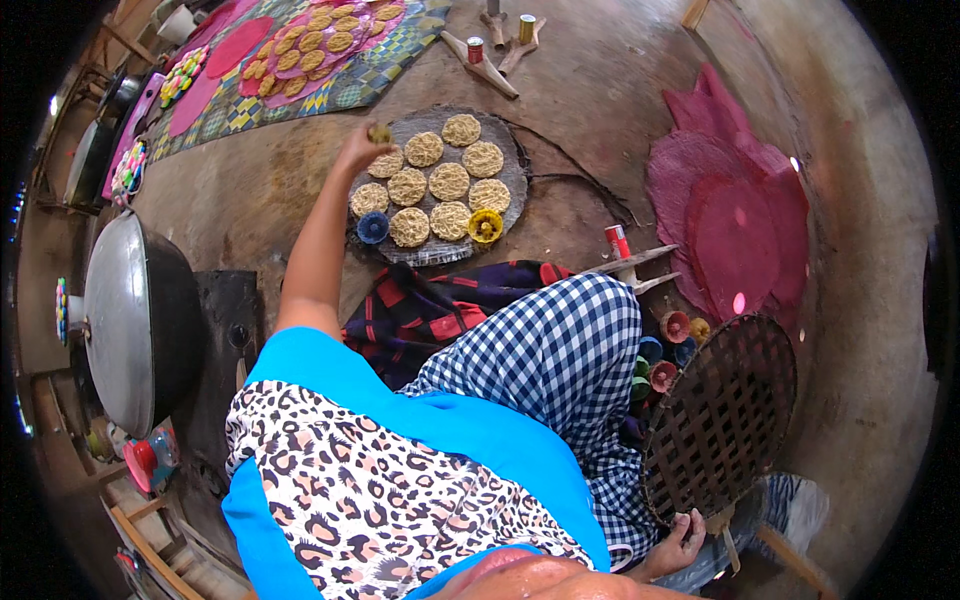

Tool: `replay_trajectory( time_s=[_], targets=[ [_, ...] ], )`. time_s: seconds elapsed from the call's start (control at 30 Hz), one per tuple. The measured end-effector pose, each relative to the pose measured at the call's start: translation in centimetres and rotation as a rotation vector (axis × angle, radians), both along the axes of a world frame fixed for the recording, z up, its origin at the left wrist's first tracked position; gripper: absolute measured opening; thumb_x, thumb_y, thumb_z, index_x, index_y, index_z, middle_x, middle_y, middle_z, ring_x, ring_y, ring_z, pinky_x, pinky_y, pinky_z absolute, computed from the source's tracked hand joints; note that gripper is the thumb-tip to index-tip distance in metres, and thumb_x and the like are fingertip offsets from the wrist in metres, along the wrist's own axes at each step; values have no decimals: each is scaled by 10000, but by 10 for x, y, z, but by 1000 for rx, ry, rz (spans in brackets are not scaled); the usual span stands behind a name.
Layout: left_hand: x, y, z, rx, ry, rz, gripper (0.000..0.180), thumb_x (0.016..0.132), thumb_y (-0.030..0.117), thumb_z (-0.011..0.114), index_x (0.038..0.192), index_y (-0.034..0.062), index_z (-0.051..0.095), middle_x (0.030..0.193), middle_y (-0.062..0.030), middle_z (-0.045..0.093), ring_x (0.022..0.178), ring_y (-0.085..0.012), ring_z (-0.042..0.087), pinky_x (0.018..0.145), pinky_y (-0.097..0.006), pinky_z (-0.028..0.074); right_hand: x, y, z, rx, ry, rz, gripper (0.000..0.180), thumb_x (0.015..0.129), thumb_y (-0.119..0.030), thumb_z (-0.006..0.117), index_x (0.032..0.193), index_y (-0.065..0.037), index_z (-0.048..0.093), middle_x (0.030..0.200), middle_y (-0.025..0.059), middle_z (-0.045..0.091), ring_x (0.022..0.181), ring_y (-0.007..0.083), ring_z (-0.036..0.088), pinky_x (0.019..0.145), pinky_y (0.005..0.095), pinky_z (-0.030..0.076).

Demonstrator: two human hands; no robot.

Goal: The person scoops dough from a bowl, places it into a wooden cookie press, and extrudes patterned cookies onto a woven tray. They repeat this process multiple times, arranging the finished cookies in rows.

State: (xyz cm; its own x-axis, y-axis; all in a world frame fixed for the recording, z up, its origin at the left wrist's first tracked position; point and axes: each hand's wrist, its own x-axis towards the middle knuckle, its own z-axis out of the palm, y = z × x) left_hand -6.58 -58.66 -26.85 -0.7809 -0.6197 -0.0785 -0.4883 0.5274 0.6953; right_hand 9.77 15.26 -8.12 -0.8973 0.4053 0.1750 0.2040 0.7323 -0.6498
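Note:
My left hand (365, 150) reaches out at the far left edge of a round dark mat (430, 128). Its fingers are closed round a small yellow-green object (378, 132), partly hidden by them. Several flat round noodle-like cakes (449, 181) lie on the mat. A blue fluted mould (372, 228) stands at the mat's near left, and a yellow fluted mould (486, 226) at its near right. Low on the right, my right hand (677, 543) rests loosely curled beside the lower rim of a woven basket tray (715, 420), with nothing visible in it.
A large metal pot (125, 310) stands on the left. More cakes (300, 55) lie on pink sheets over a checked cloth (350, 95) at the back. Dark pink sheets (730, 235) lie on the right. Coloured moulds (663, 376) sit near my knee, beside a red can (617, 242).

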Motion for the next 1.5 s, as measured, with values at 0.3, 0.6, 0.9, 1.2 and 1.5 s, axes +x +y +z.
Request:
replay_trajectory(
  time_s=[0.3,0.6,0.9,1.2,1.5],
  targets=[
    [-116,-16,-60,-313,-202,-13,796,532,310,805,1231,117,478,1172,-171,506,1094,-310,481,906,-380,402,6,-8,14,97,-45,-62,196,836,-93,578,942,72,584,896,161,592,742,200,587,638,279,517],
    [-124,-32,-107,124,-110,4,802,538,245,825,1241,122,459,1003,-148,591,776,-223,588,589,-354,492,4,5,11,112,31,14,102,737,-3,633,835,21,617,826,131,634,745,256,603,687,330,477],
    [-168,81,-50,-454,9,-175,737,681,478,678,1253,73,448,1178,-187,489,1106,-328,449,927,-410,358,4,11,15,171,61,-23,133,679,36,663,798,4,614,798,117,633,740,225,609,669,300,477],
    [-284,303,-54,996,-37,-276,561,731,348,691,1170,61,491,933,-44,576,773,-172,566,666,-271,441,40,36,-11,-4,171,-119,149,679,47,649,705,-24,521,738,101,614,680,203,586,652,305,463],
    [-394,392,-142,1104,-82,143,454,751,161,662,1109,-28,458,868,-137,543,653,-263,536,505,-337,459,73,49,-14,121,-16,-221,80,704,-14,662,762,-9,608,760,96,641,720,224,613,694,315,475]
  ],
)
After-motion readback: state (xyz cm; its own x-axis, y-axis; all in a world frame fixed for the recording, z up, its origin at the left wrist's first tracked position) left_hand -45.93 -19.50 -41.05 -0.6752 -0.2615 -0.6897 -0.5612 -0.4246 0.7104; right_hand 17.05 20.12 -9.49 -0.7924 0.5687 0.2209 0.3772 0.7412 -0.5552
